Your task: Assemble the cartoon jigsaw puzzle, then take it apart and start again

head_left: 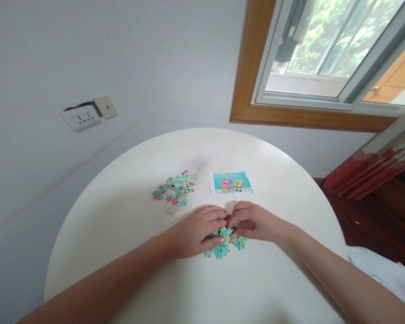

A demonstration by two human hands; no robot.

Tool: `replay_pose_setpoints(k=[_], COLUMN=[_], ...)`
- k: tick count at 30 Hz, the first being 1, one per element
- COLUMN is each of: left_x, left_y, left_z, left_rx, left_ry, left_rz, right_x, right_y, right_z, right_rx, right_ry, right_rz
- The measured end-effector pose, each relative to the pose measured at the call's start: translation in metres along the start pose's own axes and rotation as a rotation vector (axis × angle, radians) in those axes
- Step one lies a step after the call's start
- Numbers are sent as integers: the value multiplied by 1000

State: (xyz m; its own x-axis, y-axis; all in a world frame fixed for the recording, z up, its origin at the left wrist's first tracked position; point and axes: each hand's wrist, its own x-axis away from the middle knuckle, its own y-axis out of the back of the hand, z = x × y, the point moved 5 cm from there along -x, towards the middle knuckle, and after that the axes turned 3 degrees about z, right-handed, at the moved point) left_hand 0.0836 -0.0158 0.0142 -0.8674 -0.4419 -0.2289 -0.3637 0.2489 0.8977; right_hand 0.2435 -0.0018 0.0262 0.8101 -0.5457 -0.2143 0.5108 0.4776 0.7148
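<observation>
A small heap of green and turquoise jigsaw puzzle pieces (222, 250) lies on the white round table (195, 292) beneath both hands. My left hand (199, 229) rests over the heap's left side, fingers stretched out and lying on the pieces. From the right, my right hand (253, 221) reaches in with bent fingers pinched at a puzzle piece (227, 233) in the heap; the fingers partly hide it. The fingertips of both hands nearly meet at the top of the heap. Just beyond them is a picture card (231, 183) with pink and yellow cartoon figures.
A second scatter of loose puzzle pieces (176, 188) lies left of the card. Behind the table stands a white wall with a power socket (81, 118). A wood-framed window (310, 112) is at the upper right, with a red and white curtain (374, 162) beside it.
</observation>
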Motion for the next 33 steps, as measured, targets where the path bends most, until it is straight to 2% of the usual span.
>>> replay_pose_setpoints(k=[4,6,9,14,19,21,24,28,33], left_x=[3,4,5,4,9,14,21,25,29], left_y=[4,6,8,7,22,33,47,53,49], left_z=[-2,-2,-4,-6,9,17,23,20,14], left_rx=[-43,-76,-96,17,58,38,-11,-24,43], left_ry=[-29,-18,-5,-8,67,116,146,127,121], left_rz=[-11,-10,-6,-1,-78,-113,-99,-4,176], right_x=[3,5,8,7,8,8,7,5,6], right_y=[-4,-6,-7,-7,-9,-6,1,6,7], right_z=[-2,-10,-25,-35,-37,-38,-36,-31,-28], right_rx=[-144,-311,-538,-612,-522,-396,-152,20,97], right_ry=[-54,-173,-355,-423,-390,-362,-318,-301,-342], right_rz=[24,23,-45,-121,-145,-187,-248,-226,-169])
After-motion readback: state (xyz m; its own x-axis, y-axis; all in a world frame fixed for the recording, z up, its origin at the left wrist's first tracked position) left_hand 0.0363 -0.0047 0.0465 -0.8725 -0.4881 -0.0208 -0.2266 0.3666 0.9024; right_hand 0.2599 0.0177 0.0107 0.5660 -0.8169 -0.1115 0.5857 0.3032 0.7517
